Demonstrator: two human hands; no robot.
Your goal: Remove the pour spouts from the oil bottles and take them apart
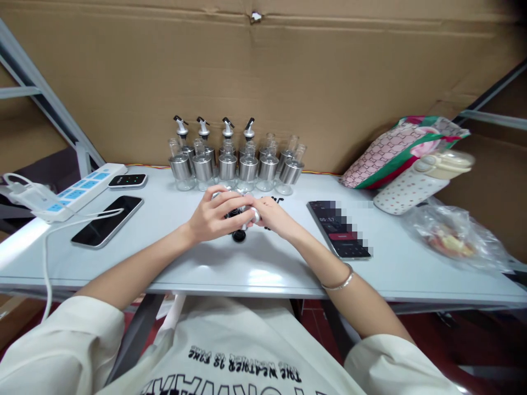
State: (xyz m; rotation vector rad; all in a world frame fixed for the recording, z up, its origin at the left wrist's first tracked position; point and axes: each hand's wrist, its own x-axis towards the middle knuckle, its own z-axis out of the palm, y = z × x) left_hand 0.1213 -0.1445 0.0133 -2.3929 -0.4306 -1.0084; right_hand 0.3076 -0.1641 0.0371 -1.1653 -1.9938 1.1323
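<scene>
Left hand [214, 216] and right hand [275, 218], each grip clenched about a small steel-sleeved glass dispenser bottle [252, 213] over the glossy white counter [263, 263]; its long axis apparently runs left-right, largely hidden; round black stopper [239, 236] beneath; matching cylindrical bottles [236, 164] behind.

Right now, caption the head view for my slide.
Left hand and right hand hold a small silver part over a table, row of bottles behind.
</scene>
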